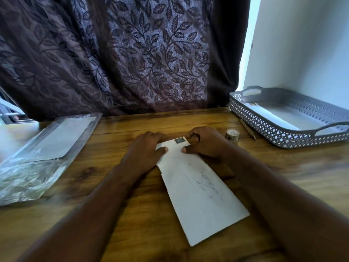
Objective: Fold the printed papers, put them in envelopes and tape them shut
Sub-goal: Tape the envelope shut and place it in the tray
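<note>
Paper sets the terms: the envelope (200,195) is thin, light and limp, and it lies flat on the table (120,220), running from near the body's edge out to the hands, angled a little to the left. Its stamp (179,140) marks the far end, and both hands are there. The left hand (149,148) has its thumb pressed on the top face at the left corner with the fingers curled over the far edge; the right hand (205,142) mirrors it at the right corner, thumb on the paper just below the stamp. Both look to be pinching that end, though the fingers hide the edge itself, so whether they reach under it or fold a flap I cannot tell. Faint lines show through the face, which suggests a printed sheet is already inside. A thing this flimsy creases wherever it is pressed and will slide on smooth wood, so it is best held by the corners and edges, as it is now, with one hand pinning it while the other works. It will not stand a hard pull, which would tear it. The tape roll (232,136) stands just right of the right hand, near a pen (248,129) and a grey tray (264,129). A plastic packet (37,157) lies well apart at the left.
</note>
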A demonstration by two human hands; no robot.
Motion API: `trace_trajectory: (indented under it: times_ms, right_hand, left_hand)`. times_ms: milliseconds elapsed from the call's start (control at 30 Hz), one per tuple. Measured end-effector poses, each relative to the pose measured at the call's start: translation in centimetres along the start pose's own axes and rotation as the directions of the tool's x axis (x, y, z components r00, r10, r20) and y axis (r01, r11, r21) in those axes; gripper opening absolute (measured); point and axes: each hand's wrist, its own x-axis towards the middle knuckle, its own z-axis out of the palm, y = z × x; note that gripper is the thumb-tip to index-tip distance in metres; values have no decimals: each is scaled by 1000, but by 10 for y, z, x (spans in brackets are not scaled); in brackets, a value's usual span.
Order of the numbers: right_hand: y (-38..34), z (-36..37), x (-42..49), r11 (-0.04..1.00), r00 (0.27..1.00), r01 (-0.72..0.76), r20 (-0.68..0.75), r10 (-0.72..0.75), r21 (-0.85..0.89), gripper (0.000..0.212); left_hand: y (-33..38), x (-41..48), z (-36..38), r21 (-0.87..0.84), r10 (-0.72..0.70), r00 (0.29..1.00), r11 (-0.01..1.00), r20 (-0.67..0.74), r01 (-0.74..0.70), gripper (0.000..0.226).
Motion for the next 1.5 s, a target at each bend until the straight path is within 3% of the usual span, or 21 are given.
trace_trajectory:
  times_ms: [133,333,500,633,700,767,900,1000,1167,1267,1333,1500]
  right_hand:
    - [-2,2,-3,1000,999,-10,-48,12,24,53]
    - [-7,2,-5,999,998,-21,-66,24,40,37]
    - [-4,-7,-5,944,1000,-8,-22,16,329,15]
    - [0,-9,-5,860,994,-30,-79,82,510,7]
    - [2,-10,-5,817,981,-35,-136,138,576,10]
    - [5,-11,-4,782,963,-43,-184,199,622,13]
    - [4,-16,-5,709,943,-44,-205,263,704,12]
    - [5,-19,-10,683,947,-68,-169,275,727,15]
    - [4,-31,-37,756,962,-263,108,250,599,29]
    - [5,-37,-54,639,943,-332,248,221,694,27]
    - [8,-39,-60,547,944,-329,255,209,770,25]
    - [11,-33,-64,469,935,-296,153,319,832,23]
  left_hand:
    - [-9,4,-5,-386,-170,985,908,11,161,41]
    - [-16,12,-4,-656,-285,958,723,-2,214,57]
    - [-16,16,-13,-800,-417,908,557,-35,225,50]
    - [0,9,-10,-961,-455,866,68,209,268,39]
    - [11,3,-8,-953,-360,884,-53,297,298,36]
    - [24,-3,-7,-926,-212,902,-59,376,372,31]
    - [37,-10,-3,-878,-44,887,127,460,462,30]
    - [34,-6,-2,-904,-85,910,113,405,413,30]
    - [21,7,-3,-951,-283,913,2,295,308,27]
    - [15,10,-4,-957,-347,897,-14,276,289,31]
    - [14,10,-5,-958,-361,890,-31,278,287,31]
    - [20,2,-8,-939,-257,903,-68,343,337,28]
